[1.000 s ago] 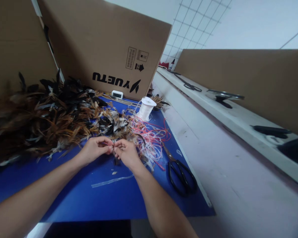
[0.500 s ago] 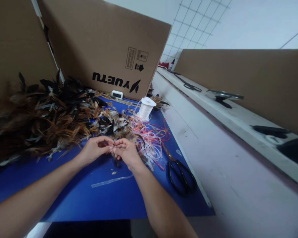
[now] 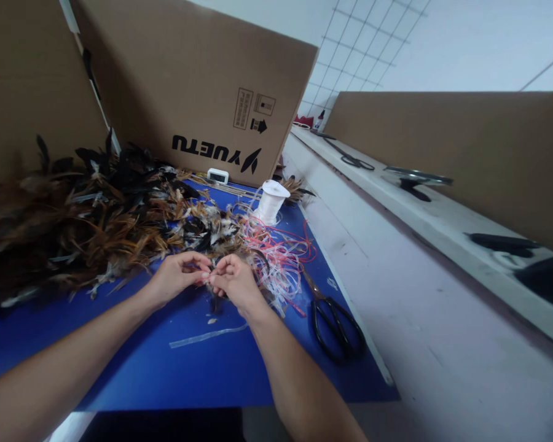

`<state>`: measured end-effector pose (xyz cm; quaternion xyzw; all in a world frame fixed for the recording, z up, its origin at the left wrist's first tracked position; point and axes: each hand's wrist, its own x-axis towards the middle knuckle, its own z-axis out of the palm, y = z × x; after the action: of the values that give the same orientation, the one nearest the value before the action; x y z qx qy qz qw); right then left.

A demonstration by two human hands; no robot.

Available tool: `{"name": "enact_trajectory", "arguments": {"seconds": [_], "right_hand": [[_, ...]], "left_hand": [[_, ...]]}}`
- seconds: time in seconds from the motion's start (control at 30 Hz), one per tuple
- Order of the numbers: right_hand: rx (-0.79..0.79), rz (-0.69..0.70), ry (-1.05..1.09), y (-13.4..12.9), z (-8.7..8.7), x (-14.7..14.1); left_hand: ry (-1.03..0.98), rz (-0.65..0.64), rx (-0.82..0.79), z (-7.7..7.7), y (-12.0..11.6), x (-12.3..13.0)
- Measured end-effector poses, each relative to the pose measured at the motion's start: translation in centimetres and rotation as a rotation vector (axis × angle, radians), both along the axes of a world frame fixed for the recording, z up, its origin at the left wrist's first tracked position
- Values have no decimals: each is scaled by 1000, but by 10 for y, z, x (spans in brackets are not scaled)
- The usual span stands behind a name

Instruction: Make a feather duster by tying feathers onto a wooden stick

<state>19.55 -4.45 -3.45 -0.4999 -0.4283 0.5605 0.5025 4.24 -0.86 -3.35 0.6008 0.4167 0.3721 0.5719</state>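
Over the middle of the blue table (image 3: 175, 374), my left hand (image 3: 180, 276) and my right hand (image 3: 233, 281) meet at their fingertips. Both are closed in a pinch, thumb against fingers. What lies between the fingertips is too small to name; a little dark feather shows just beneath them. Behind and to the left spreads a large pile of brown and black feathers (image 3: 115, 227). Red and white cords (image 3: 276, 261) lie tangled right of my right hand, and a white spool (image 3: 271, 201) stands behind them. A clear strip (image 3: 203, 337) rests on the table in front.
Black-handled scissors (image 3: 336, 328) lie near the table's right edge. Cardboard (image 3: 188, 80) stands upright at the back, with a small white digital device (image 3: 217, 176) before it. A white ledge (image 3: 424, 202) on the right holds more scissors (image 3: 357, 162) and other tools.
The fingers of my right hand have shifted slightly, its index finger curling away from my left hand's. The arms and the objects on the table have stayed in place.
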Motion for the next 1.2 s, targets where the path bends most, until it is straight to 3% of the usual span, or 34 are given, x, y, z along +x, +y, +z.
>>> {"name": "enact_trajectory", "arguments": {"seconds": [0.43,0.83,1.2], "right_hand": [[28,-9,-3,0,1,-1],[151,-81,-371,4,-15,11],[216,-110,-684,-5,9,16]], "left_hand": [[-47,4,-51,-1,-2,3],[-16,11,-97,-2,-2,3],[3,26,-102,-6,0,3]]}}
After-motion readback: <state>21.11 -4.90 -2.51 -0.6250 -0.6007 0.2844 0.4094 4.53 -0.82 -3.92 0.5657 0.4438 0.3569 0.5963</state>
